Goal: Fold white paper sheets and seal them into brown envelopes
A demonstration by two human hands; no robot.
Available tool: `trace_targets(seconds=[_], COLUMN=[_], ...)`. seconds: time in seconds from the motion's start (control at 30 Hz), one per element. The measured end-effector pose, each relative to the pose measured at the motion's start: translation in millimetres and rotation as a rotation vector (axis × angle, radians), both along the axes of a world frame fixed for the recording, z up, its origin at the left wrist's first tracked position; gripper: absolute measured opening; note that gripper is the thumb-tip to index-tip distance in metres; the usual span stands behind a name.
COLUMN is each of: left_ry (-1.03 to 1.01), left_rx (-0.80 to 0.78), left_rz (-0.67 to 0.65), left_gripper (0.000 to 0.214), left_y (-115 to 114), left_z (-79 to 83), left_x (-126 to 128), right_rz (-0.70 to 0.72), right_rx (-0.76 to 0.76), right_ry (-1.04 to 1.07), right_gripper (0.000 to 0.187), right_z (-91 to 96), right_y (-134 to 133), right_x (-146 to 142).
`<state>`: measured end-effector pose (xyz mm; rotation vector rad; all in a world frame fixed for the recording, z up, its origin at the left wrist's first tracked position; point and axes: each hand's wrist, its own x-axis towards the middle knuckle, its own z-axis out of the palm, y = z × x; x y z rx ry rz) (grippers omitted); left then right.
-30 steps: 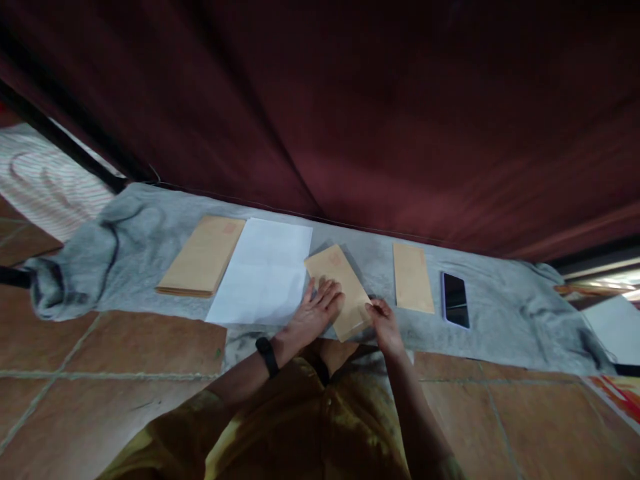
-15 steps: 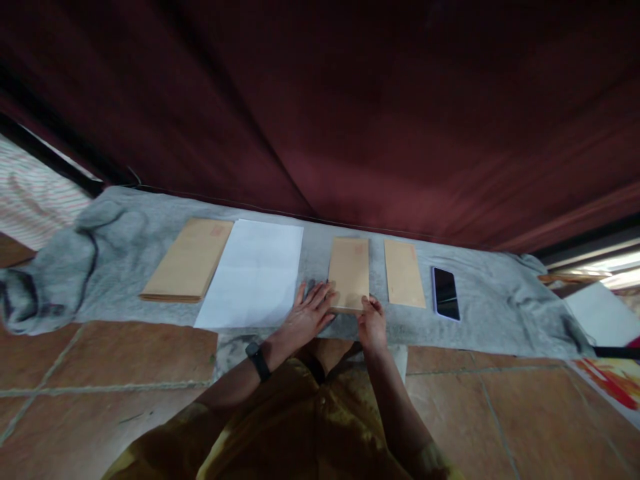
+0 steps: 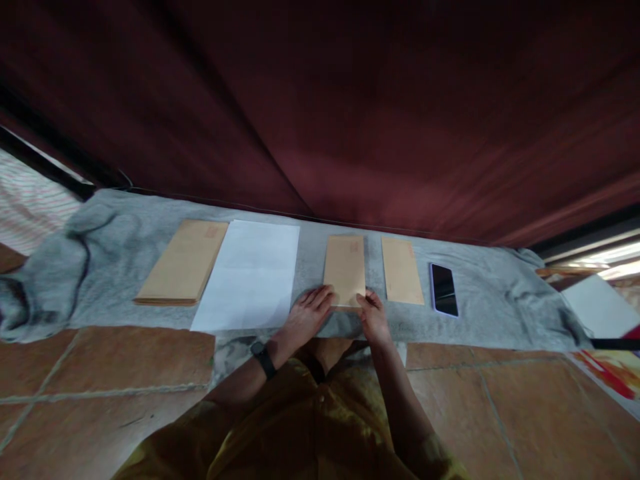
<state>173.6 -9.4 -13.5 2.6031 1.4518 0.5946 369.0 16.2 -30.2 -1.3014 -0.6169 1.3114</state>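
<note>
A brown paper envelope (image 3: 344,267) lies upright on the grey cloth between my hands, with faint red print at its top right. A pale strip shows along its lower end. My left hand (image 3: 307,313), a black watch on its wrist, has its fingers drawn together over the lower left corner; its thumb is hidden. At the lower right corner, my right hand (image 3: 373,317) pinches the envelope between thumb and fingers. To the left lie white paper sheets (image 3: 250,273) and a stack of brown envelopes (image 3: 180,263). A single brown envelope (image 3: 403,270) rests on the right.
A phone (image 3: 444,289) with a purple edge lies right of the single envelope. The grey cloth (image 3: 490,300) covers the long narrow surface and bunches at both ends. A dark red curtain (image 3: 350,133) hangs behind it. Below is a tiled floor (image 3: 145,360).
My left hand's fingers have drawn together and closed at the envelope's lower left corner. My right thumb has shifted onto its lower right corner. The pale strip at the lower end shows more clearly.
</note>
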Motion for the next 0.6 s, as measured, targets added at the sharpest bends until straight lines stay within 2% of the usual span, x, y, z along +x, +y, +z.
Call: trace_targets(seconds=[0.13, 0.3, 0.5, 0.6], left_ry=[0.027, -0.049, -0.063, -0.074], left_rx=[0.006, -0.009, -0.033, -0.036], left_rz=[-0.027, 0.004, 0.025, 0.031], left_gripper=[0.042, 0.030, 0.024, 0.023], left_y=[-4, 1, 3, 2], left_z=[0.7, -3.8, -9.2, -9.3], left_x=[-2, -6, -7, -6], right_rz=[0.063, 0.049, 0.108, 0.125], right_rx=[0.049, 0.044, 0.060, 0.140], right_ry=[0.030, -0.011, -0.191, -0.439], right_gripper=[0.030, 0.027, 0.033, 0.035], right_z=[3.6, -1.1, -8.0, -7.4], right_y=[0, 4, -2, -11], right_x=[0, -7, -5, 5])
